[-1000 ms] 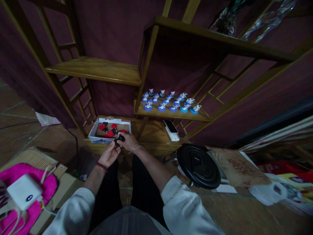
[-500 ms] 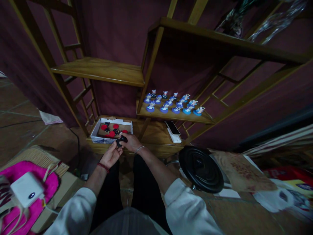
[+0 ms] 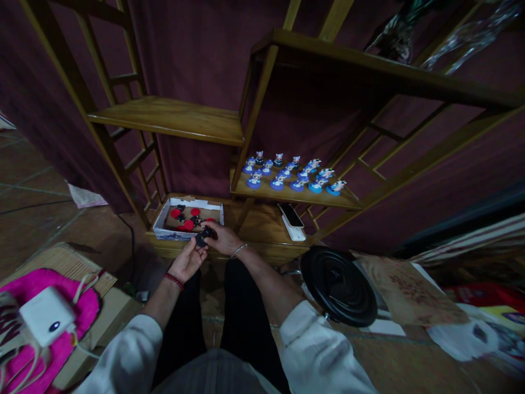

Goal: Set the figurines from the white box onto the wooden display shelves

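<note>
Between my two hands is a small black figurine point(image 3: 204, 236) with a round dark base, held in front of the box. My left hand point(image 3: 189, 262) pinches its base from the lower left, palm partly turned up. From the right, my right hand point(image 3: 223, 239) grips the figurine's upper part with thumb and fingers. Just behind my hands sits an open white cardboard box point(image 3: 166, 234) with several black figurines on red round bases point(image 3: 188, 225) lying in it. Several small figurines point(image 3: 278, 181) on purple and blue bases stand in rows on the wooden shelf to the right.
A phone point(image 3: 292, 215) lies on a white box on the lower shelf board. To the right is a round black stool point(image 3: 338, 284). At the left, a white charger point(image 3: 47, 316) with cables rests on a pink mat point(image 3: 82, 298). Shelf posts frame the space.
My hands stay together around the black figurine, which has turned slightly so its round base shows more. The view has shifted a little.
</note>
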Demonstrator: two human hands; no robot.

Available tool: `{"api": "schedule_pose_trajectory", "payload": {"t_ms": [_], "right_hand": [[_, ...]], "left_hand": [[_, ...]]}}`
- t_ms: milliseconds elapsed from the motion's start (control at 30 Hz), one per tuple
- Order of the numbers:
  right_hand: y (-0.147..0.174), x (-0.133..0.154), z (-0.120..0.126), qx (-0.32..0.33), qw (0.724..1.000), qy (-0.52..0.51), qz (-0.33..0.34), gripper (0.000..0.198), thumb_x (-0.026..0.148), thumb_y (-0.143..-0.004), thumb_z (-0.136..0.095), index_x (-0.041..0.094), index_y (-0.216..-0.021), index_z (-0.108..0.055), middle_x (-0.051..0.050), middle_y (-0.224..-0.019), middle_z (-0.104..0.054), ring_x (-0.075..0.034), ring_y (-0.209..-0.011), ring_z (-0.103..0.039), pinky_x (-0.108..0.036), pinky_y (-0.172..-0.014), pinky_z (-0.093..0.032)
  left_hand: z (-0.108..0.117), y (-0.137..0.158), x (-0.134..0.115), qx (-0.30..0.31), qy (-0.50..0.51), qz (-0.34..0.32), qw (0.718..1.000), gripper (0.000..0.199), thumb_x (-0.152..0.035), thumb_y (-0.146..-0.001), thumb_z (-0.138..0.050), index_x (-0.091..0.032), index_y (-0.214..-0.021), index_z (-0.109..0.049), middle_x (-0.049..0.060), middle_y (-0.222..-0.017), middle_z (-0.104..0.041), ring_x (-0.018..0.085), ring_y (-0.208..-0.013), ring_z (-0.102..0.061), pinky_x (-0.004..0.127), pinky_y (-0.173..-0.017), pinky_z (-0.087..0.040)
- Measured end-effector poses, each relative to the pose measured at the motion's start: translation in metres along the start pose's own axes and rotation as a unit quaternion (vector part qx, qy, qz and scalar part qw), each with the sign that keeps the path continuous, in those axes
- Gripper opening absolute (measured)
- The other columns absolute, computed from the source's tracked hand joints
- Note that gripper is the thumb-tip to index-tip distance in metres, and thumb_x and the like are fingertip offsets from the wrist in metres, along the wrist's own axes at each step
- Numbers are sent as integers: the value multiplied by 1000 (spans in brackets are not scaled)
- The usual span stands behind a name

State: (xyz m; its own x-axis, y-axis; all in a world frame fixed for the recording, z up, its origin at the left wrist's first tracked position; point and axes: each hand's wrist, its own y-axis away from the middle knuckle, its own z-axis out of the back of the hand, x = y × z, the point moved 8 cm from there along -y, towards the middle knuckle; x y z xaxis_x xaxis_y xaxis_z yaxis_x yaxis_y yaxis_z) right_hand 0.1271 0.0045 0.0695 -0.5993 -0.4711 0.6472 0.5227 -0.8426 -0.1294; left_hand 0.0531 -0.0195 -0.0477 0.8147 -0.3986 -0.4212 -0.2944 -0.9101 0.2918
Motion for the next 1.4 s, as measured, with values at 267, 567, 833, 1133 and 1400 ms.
{"api": "schedule_pose_trajectory", "payload": {"t_ms": [267,567,833,1133,1400], "right_hand": [[-4,-11,-4,-3,1000,-4,-25,40,22,-70,-57,21,-109,-51,-1,-94,-60,-13,-82,-56,-24,-75,-42],[-3,-10,-5,4,1000,-17,-13,34,18,-69,-56,25,-103,-54,3,-92,-60,-11,-81,-56,-22,-75,-40],[-3,0,-2,19,1000,-2,-1,31,16,-69,-54,24,-99,-55,3,-84,-60,-11,-75,-55,-21,-72,-40],[-4,-3,-7,-4,1000,21,-7,32,20,-68,-55,24,-100,-51,2,-85,-59,-12,-74,-54,-21,-68,-41],[-4,-4,-8,-23,998,43,-40,30,20,-66,-55,24,-96,-52,2,-83,-60,-13,-73,-55,-22,-66,-41]], "left_hand": [[1,-1,0,6,-8,-6,1000,14,-26,-78,-54,-15,-82,-59,4,-73,-62,11,-65,-58,22,-58,-48],[2,0,0,-24,11,-3,1000,12,-22,-79,-51,-13,-80,-59,5,-72,-61,10,-63,-58,20,-56,-49],[1,1,0,-33,19,-4,999,13,-22,-80,-50,-12,-77,-59,5,-72,-60,10,-63,-58,20,-55,-49],[-1,2,0,-22,16,-2,1000,11,-20,-79,-51,-13,-77,-59,4,-70,-61,10,-62,-58,21,-57,-48],[0,2,0,-35,27,-5,999,8,-18,-78,-53,-13,-77,-59,4,-71,-62,9,-61,-57,23,-60,-50]]}}
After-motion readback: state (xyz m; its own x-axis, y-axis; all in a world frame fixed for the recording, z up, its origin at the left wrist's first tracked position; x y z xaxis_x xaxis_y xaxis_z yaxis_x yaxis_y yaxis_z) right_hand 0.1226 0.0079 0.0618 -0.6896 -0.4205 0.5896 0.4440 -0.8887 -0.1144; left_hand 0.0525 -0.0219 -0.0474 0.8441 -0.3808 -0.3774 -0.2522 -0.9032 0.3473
